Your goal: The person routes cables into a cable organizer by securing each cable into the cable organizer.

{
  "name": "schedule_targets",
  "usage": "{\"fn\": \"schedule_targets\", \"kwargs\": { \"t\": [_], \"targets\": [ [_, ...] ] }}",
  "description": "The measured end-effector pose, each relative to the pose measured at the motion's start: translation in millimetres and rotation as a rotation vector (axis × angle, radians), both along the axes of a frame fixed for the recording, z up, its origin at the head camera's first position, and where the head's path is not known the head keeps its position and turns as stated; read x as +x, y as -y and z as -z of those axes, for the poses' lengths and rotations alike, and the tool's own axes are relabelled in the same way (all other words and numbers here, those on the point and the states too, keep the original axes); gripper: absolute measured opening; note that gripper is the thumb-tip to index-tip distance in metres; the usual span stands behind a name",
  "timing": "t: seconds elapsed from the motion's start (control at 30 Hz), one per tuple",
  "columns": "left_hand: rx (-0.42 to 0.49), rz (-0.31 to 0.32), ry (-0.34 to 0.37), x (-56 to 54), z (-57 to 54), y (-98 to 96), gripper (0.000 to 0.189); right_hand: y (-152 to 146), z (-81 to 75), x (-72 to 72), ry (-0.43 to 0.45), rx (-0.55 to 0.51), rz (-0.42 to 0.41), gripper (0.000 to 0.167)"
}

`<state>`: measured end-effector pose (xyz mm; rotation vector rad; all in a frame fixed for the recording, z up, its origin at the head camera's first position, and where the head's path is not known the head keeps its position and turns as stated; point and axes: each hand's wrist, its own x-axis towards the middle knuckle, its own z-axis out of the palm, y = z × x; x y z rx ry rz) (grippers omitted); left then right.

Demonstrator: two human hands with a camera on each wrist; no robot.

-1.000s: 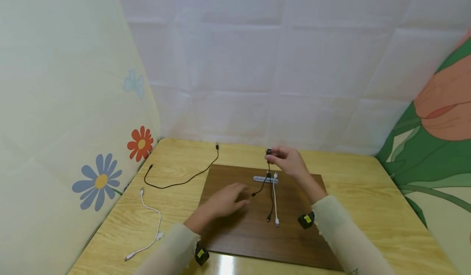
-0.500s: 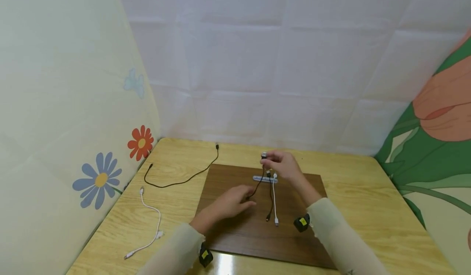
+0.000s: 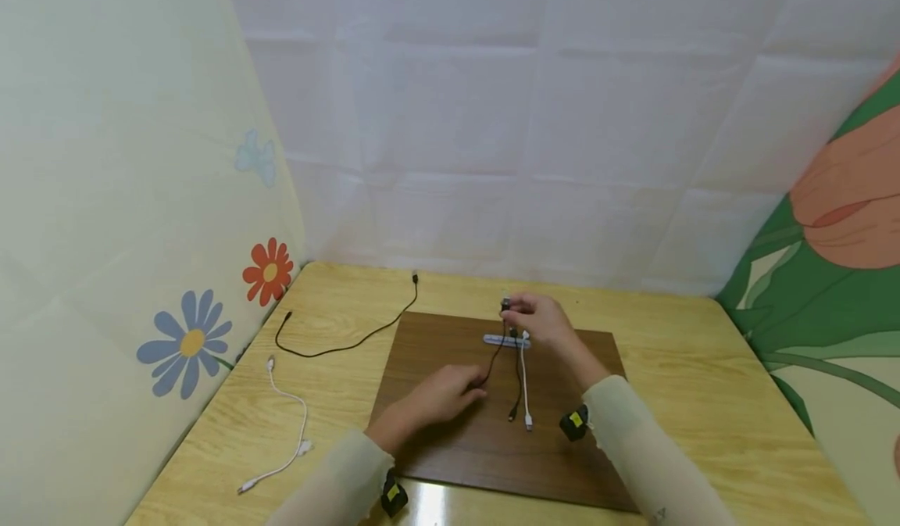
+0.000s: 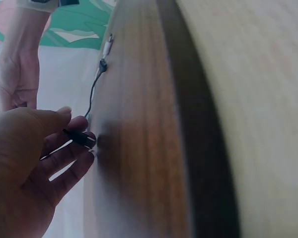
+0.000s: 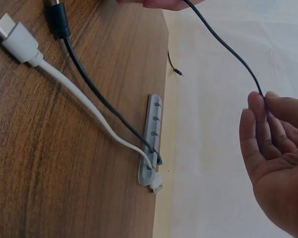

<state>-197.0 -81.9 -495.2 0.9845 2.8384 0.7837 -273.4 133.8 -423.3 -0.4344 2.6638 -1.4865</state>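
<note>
My right hand (image 3: 541,319) pinches a thin black USB cable (image 3: 496,354) by its plug end, above the far edge of a brown wooden board (image 3: 562,463). Lower down, my left hand (image 3: 443,395) holds the same cable's other end; in the left wrist view its black connector (image 4: 80,138) lies between thumb and fingers. A grey cable clip (image 5: 152,129) with several slots sits on the board. A second black cable (image 5: 97,97) and a white cable (image 5: 74,91) run through slots at one end of it, their tails lying across the board.
Another black cable (image 3: 344,349) curves over the yellow wood-grain table (image 3: 703,401) left of the board. A white cable (image 3: 305,416) lies nearer the left table edge. A pale backdrop (image 3: 450,119) stands behind the table.
The left hand has moved right and taken the loose lower end of the black cable. The right hand has come slightly left and down with the plug end.
</note>
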Motion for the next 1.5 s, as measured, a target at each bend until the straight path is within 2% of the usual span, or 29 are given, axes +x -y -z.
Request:
{"fn": "schedule_targets", "kwargs": {
  "t": [0.17, 0.3, 0.4, 0.6, 0.73, 0.9, 1.3, 1.5],
  "targets": [
    [-0.001, 0.035, -0.064, 2.3, 1.9, -3.4, 0.016, -1, 4.7, -6.1, 0.060, -0.029, 0.040, 0.028],
    [-0.047, 0.023, -0.094, 5.1, 1.1, -5.8, 0.023, -3, 11.5, -9.8, 0.073, -0.012, 0.066, 0.027],
    [-0.082, 0.000, -0.089, 7.3, -0.3, -7.3, 0.023, -5, 17.0, -11.3, 0.083, 0.002, 0.071, 0.027],
    [-0.077, -0.023, -0.076, 7.6, 0.3, -10.1, 0.009, -6, 24.8, -15.1, 0.097, -0.001, 0.087, 0.023],
    [-0.098, -0.025, -0.106, 7.7, 1.1, -13.1, 0.013, -7, 30.6, -18.1, 0.070, 0.062, 0.093, 0.019],
    [-0.124, -0.004, -0.127, 8.8, 0.9, -17.9, 0.009, -7, 37.8, -20.5, 0.032, 0.152, 0.098, 0.017],
    [-0.168, 0.003, -0.129, 8.1, 1.0, -25.4, 0.009, -5, 41.6, -18.9, -0.023, 0.227, 0.086, 0.021],
    [-0.204, 0.000, -0.165, 10.0, 0.9, -28.7, 0.012, -5, 44.7, -21.0, -0.042, 0.264, 0.083, 0.018]
  ]
}}
